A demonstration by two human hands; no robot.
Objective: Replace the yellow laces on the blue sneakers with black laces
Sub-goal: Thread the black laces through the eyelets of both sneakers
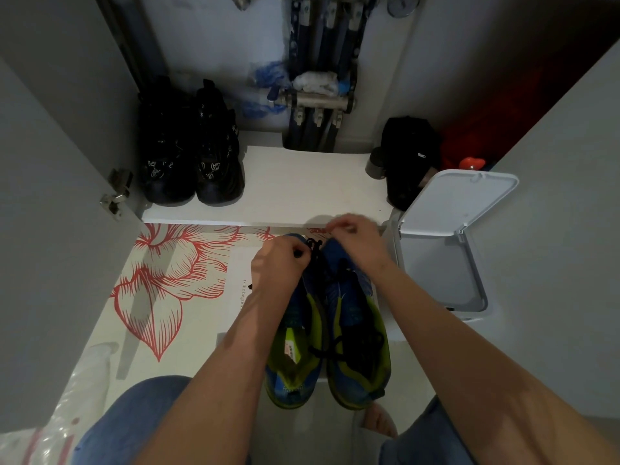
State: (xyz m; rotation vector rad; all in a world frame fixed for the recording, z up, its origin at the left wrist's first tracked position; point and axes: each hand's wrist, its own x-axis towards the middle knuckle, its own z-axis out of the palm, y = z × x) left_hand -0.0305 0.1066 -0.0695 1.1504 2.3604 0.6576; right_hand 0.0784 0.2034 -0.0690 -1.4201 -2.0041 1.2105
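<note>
Nearest the camera: 2 knees in blue jeans (134,421), 1 bare foot (380,422) just behind the shoe heels. 1 clear plastic bag (50,414) on the floor far left. 1 sheet with a red flower print (161,273) lies on the floor, left of the shoes.

2 blue sneakers (359,297) sit side by side on the floor, centre frame, toes pointing away, yellow-green lining showing. Left sneaker (292,364): black lace (313,245) at the toe end. Right sneaker (360,374): black lacing, loose ends piled across the opening.

Both hands are at the toe end, near each other but not touching. Left hand (278,263): fingers curled, pinching the black lace of the left sneaker. Right hand (354,231): fingertips pinched together just above the toes. Can't tell whether it has lace in them.

Cabinet shelf (295,186) behind, left to right: 2 black shoes (191,156) as a pair, 1 pipe manifold (315,99) at the back, 1 small dark jar (375,166), 1 black cap (411,152). 1 white bin (439,263) on the far right, lid up, just beside the right sneaker.
</note>
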